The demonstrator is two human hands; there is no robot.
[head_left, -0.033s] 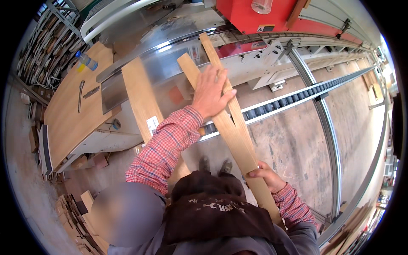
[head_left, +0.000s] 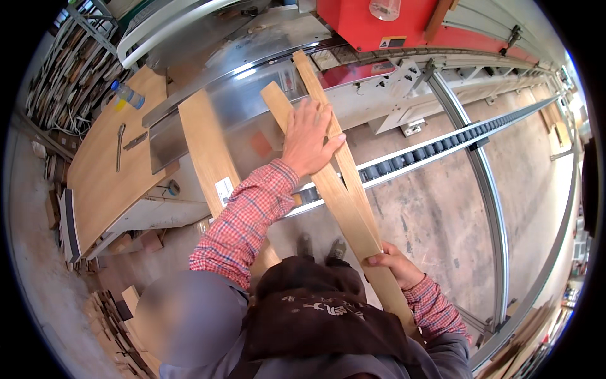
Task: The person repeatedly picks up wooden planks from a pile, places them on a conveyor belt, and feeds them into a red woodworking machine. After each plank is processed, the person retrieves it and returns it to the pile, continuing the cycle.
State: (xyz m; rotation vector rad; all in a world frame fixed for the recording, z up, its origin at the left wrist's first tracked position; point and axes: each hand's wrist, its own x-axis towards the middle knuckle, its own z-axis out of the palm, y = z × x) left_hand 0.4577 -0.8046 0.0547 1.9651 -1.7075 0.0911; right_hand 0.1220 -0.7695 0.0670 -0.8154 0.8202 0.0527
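Two narrow boards [head_left: 347,224], left hand [head_left: 307,144] flat over both, right grip [head_left: 398,264] closed round an edge, floor [head_left: 435,218] alongside.

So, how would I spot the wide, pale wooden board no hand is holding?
Find the large table with the light-brown wooden top at the picture's left. Right of it, a pale wooden board slants down behind the red-checked left sleeve. It's wider than the two pale wooden strips under the left hand and carries a white label.
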